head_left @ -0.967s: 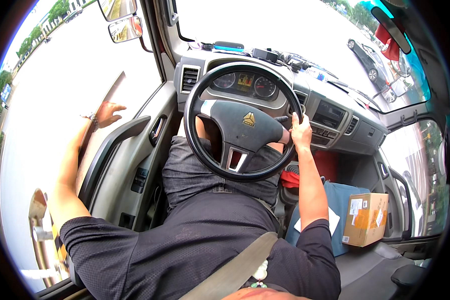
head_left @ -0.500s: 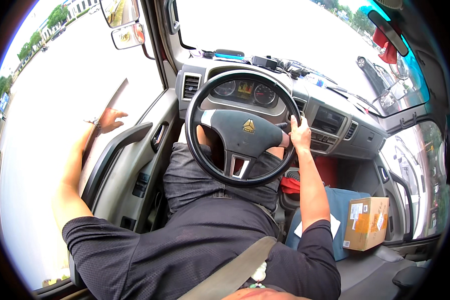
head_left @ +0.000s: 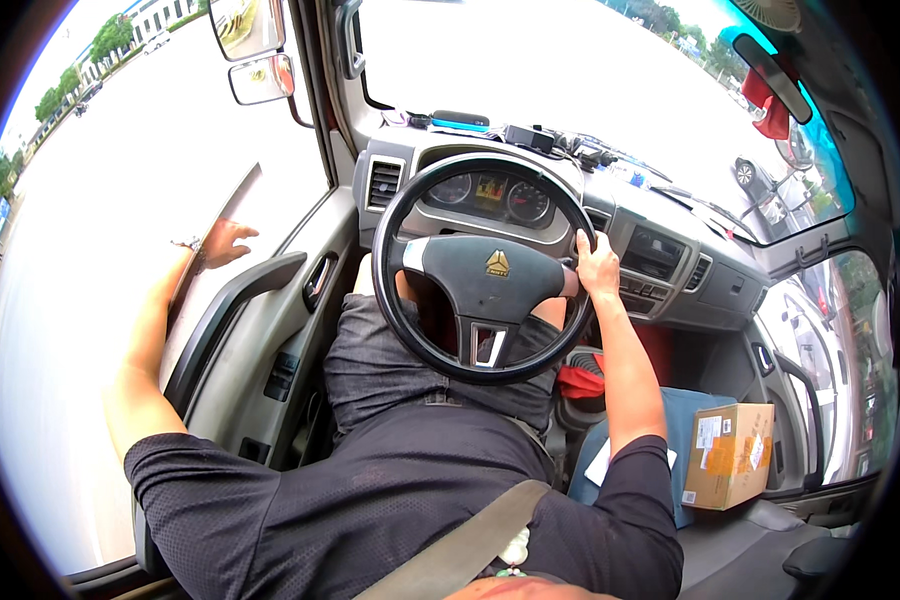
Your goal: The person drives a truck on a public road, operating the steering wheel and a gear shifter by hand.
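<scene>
Wrapped round the right side of the black steering wheel (head_left: 510, 290) is my right hand (head_left: 598, 265), with its forearm coming up from the seat side. My left arm reaches over the sill of the driver's door (head_left: 260, 340). Past the window pane edge (head_left: 210, 225), my left hand (head_left: 228, 245) hangs with its fingers stretched out and holds nothing. A band or bracelet circles that wrist. Behind the wheel sits the instrument cluster (head_left: 492, 196), partly covered by the rim. A grey seat belt (head_left: 470, 545) crosses my chest.
A taped cardboard box (head_left: 728, 455) rests on the blue-covered passenger seat (head_left: 678, 405). Red cloth (head_left: 582, 378) lies by the gear lever. Small items, including a black box (head_left: 530, 138), line the dashboard top. Outside stand side mirrors (head_left: 262, 78) and a dark car (head_left: 760, 180).
The cab view has shifted slightly downward. Outside, the dark car has moved right and down in the windscreen. Both hands keep nearly the same places, and the wheel looks hardly turned.
</scene>
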`<control>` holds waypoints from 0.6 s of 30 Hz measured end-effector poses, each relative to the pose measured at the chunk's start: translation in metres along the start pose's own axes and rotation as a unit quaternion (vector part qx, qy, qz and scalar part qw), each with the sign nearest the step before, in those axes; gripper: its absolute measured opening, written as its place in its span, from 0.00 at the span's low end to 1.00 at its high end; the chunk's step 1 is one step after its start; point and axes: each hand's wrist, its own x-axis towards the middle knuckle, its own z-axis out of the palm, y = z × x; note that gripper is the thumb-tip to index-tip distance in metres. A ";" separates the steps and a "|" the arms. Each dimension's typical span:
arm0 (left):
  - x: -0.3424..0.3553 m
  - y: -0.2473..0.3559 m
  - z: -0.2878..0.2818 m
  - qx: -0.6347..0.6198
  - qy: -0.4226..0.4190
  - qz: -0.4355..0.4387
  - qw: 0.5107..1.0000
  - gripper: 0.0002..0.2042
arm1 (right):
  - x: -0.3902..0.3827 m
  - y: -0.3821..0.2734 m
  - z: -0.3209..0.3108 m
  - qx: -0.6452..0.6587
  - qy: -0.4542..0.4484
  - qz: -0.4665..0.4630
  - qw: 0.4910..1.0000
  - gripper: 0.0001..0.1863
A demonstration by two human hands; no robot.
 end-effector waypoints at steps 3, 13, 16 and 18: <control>0.002 0.012 -0.013 -0.009 -0.017 -0.018 1.000 0.23 | 0.013 -0.007 0.000 -0.009 -0.017 -0.005 1.000 0.34; 0.011 -0.001 -0.007 -0.007 -0.024 -0.034 0.999 0.22 | 0.051 -0.050 0.018 -0.145 -0.067 -0.083 0.984 0.40; 0.011 0.003 -0.012 -0.040 -0.008 -0.063 0.997 0.22 | 0.070 -0.068 0.027 -0.166 -0.083 -0.106 0.977 0.41; 0.005 0.004 -0.018 -0.069 0.000 -0.074 0.995 0.23 | 0.077 -0.089 0.035 -0.163 -0.080 -0.124 0.975 0.42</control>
